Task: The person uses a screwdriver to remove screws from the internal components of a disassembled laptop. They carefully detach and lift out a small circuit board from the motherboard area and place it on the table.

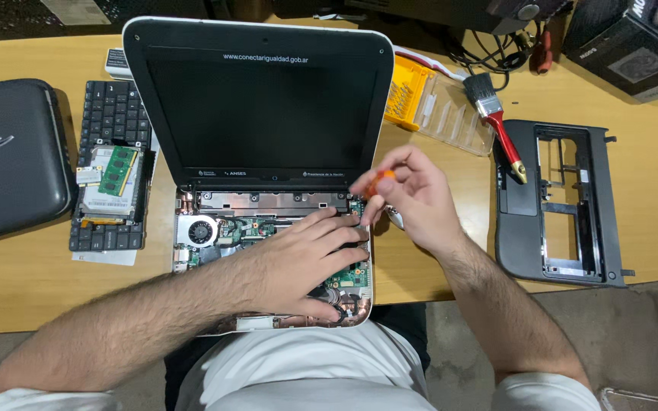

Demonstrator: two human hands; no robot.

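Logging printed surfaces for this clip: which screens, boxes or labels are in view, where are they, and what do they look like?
Laptop screen: centre, lid open, dark and blank, black bezel with small white print.
Cardboard box: top right corner, black with pale markings.
Drive label: left, on the loose black keyboard, white rectangle under a green memory module.

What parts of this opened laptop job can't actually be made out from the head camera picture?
- The screwdriver: only its orange handle shows; the tip is hidden behind the right hand and blurred by motion.
- The circuit board in the laptop: its middle is covered by the left hand.
- The black box: cut off by the top right edge.
- The bits in the yellow case: too small to tell apart.
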